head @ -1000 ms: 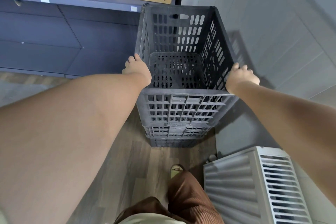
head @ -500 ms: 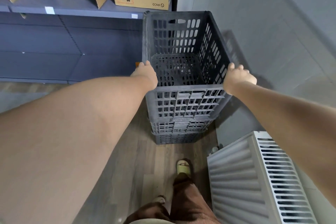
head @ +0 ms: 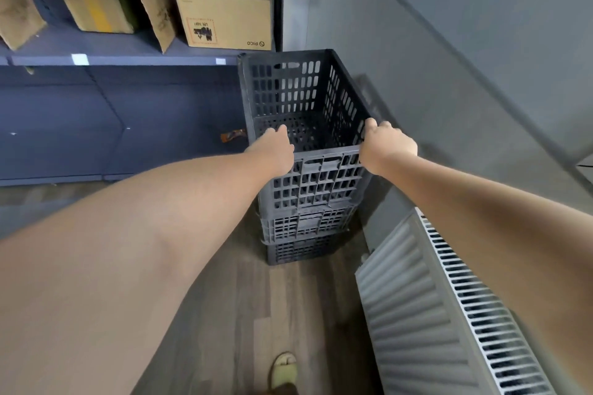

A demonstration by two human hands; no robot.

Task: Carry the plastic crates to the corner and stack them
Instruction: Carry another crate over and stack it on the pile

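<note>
A dark grey slatted plastic crate (head: 295, 96) tops a stack in the corner between the shelving and the wall. Under it sit two more crates, the middle one (head: 305, 224) and the bottom one (head: 298, 250), on the wood floor. My left hand (head: 276, 146) rests on the near left corner of the top crate's rim, fingers curled over it. My right hand (head: 386, 146) grips the near right corner of the same rim. The top crate is empty inside.
Blue metal shelving (head: 106, 58) with several cardboard boxes (head: 226, 14) stands at the left. A white radiator (head: 446, 314) lines the grey wall on the right. A small orange object (head: 232, 135) lies on the floor beside the stack. My sandalled foot (head: 284, 369) is below.
My view has pulled back and up from the stack. Both hands slid from the crate's side rims to its near corners, and the arms are stretched further out.
</note>
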